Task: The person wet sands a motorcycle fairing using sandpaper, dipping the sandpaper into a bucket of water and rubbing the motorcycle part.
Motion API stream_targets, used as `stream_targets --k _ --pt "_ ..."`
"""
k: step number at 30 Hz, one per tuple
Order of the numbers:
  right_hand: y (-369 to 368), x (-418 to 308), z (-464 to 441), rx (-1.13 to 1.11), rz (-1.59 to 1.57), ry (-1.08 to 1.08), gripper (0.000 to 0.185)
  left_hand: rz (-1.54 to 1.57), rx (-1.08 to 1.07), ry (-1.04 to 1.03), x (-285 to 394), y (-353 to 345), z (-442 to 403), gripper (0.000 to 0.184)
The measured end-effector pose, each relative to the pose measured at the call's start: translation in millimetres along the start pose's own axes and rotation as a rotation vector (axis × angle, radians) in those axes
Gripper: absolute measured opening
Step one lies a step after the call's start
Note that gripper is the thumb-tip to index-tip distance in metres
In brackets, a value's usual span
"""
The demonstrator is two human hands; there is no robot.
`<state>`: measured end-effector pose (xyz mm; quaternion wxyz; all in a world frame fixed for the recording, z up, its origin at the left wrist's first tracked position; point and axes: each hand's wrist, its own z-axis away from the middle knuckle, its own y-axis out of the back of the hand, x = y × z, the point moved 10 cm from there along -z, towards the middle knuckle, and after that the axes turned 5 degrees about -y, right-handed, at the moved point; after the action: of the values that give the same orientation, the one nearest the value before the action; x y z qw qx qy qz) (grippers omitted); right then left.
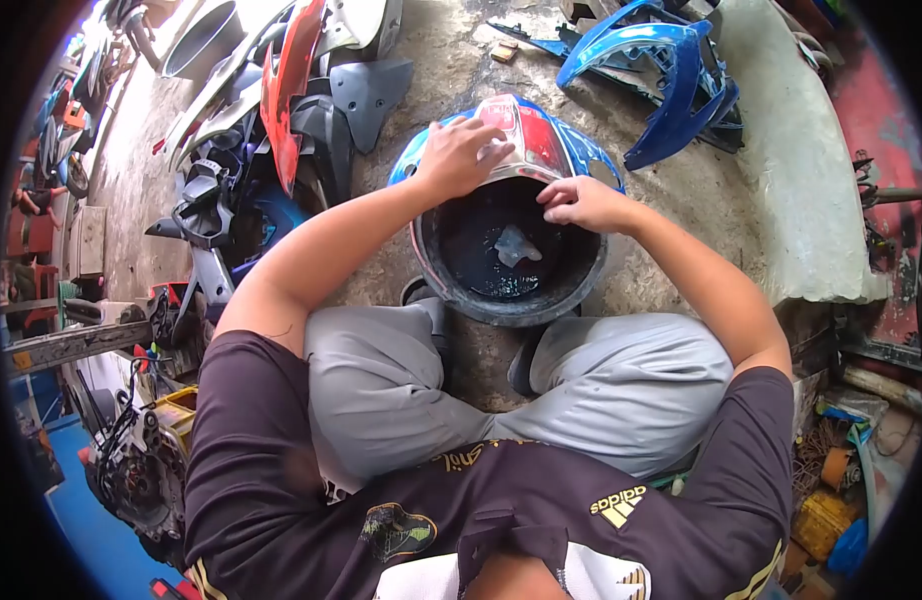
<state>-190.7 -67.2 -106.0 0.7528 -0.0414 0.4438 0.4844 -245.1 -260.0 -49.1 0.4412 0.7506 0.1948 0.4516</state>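
Note:
A blue, red and white plastic fairing point(541, 140) rests across the far rim of a black basin point(511, 308). My left hand point(463, 157) lies over the fairing's left part, fingers spread, with the thumb toward the middle. At the fairing's near right edge is my right hand point(584, 204), its thumb and fingers pinched together; what they hold, if anything, is too small to tell. Dark water fills the basin's bottom, and a crumpled pale cloth or bag point(517, 246) lies in it.
Red, white and black fairings point(291, 95) are piled at the far left. A blue fairing point(671, 90) lies at the far right beside a pale concrete ledge point(811, 150). An engine part point(146, 470) stands at the near left. My knees flank the basin.

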Motion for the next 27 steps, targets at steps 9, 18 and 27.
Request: stream_targets --k 9,18,27 --pt "98.7 8.3 -18.3 0.25 -0.086 -0.217 0.031 -0.268 -0.398 0.103 -26.2 -27.3 -77.2 0.112" --pt "218.2 140.2 -33.3 0.844 0.175 -0.417 0.056 -0.168 -0.447 0.002 -10.1 -58.6 -79.8 0.107" --pt "276.6 166.0 -11.3 1.255 0.098 -0.606 0.065 -0.101 -0.228 -0.057 3.3 -45.3 -66.9 0.08"
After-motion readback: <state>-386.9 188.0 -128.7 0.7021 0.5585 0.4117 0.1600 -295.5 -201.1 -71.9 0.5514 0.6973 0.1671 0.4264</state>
